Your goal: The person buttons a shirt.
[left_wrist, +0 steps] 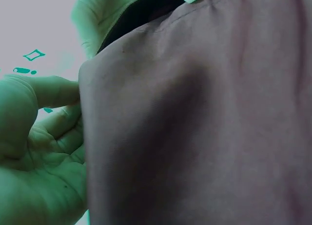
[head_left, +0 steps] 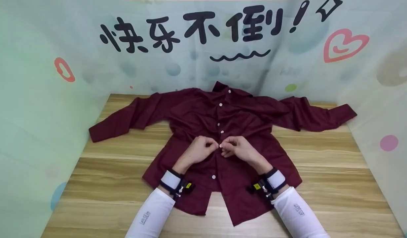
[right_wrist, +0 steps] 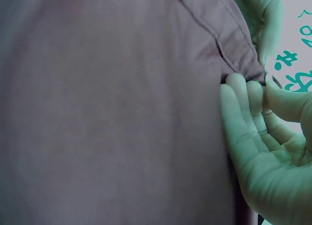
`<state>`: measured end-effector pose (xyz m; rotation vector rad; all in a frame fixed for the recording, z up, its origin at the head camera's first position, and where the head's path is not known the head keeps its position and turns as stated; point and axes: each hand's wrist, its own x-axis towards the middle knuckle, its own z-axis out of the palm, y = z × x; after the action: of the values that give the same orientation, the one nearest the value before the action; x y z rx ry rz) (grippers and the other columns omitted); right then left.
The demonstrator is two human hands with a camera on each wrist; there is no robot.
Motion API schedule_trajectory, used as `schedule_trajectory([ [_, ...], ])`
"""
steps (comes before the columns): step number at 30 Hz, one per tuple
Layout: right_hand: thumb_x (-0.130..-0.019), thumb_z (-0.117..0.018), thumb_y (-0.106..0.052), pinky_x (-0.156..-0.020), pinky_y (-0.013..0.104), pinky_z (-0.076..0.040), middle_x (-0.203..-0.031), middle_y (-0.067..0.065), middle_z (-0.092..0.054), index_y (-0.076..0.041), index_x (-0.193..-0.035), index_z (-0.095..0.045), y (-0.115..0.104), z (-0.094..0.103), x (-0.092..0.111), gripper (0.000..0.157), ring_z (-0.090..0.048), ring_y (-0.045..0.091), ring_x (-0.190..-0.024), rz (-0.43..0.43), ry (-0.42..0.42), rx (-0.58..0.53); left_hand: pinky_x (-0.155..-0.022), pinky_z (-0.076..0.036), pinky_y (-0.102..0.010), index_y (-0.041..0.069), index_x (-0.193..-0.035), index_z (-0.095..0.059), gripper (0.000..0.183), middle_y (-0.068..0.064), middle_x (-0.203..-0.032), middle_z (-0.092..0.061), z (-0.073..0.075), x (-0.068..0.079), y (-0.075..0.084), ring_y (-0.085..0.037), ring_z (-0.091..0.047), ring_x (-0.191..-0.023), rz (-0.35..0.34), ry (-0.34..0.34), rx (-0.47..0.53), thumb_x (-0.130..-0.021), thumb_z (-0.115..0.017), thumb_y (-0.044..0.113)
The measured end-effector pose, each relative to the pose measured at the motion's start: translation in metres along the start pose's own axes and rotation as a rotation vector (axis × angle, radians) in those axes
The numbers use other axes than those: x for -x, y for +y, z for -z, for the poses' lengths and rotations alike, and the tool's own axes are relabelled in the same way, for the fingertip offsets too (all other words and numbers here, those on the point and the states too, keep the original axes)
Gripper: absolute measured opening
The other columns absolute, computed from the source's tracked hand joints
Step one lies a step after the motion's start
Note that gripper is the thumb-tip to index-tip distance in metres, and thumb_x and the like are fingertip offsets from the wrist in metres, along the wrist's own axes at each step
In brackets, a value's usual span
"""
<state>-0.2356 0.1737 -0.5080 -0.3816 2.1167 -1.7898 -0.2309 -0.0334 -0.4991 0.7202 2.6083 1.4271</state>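
Observation:
A maroon long-sleeved shirt (head_left: 190, 115) lies front up, sleeves spread to both sides. At its front opening, below mid-chest, my left hand (head_left: 201, 149) pinches the fabric edge between thumb and forefinger. Opposite it, my right hand (head_left: 240, 149) pinches the placket by a white button (head_left: 220, 145), its other fingers curled under. The fingertips of both hands nearly meet there. In the right wrist view, a stitched placket (right_wrist: 229, 35) runs up to the right hand's fingertips. Lifted cloth (left_wrist: 146, 118) fills most of the left wrist view; whether the button sits in a buttonhole is hidden.
Several white buttons run along the front, one near the collar (head_left: 220, 87) and a lower button (head_left: 213, 177) near the hem. The wooden tabletop (head_left: 107, 178) extends around the shirt. A printed cloth backdrop (head_left: 190, 66) encloses the back and both sides.

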Motion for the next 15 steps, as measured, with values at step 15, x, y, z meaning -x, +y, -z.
schedule_trajectory([
  [15,-0.097,-0.067,-0.002,-0.07,0.043,-0.061,-0.08,0.027,-0.068,0.015,-0.095,-0.071,-0.0057,-0.007,0.0031,0.018,-0.07,0.035,-0.073,0.083,0.072,0.212,-0.081,-0.051,-0.031,0.0,-0.096,-0.078,0.017,-0.009,-0.095,-0.075,-0.0064,-0.0005,-0.0022,-0.018,-0.064,-0.085,0.038,0.021,-0.038,-0.092,-0.063,0.007],
])
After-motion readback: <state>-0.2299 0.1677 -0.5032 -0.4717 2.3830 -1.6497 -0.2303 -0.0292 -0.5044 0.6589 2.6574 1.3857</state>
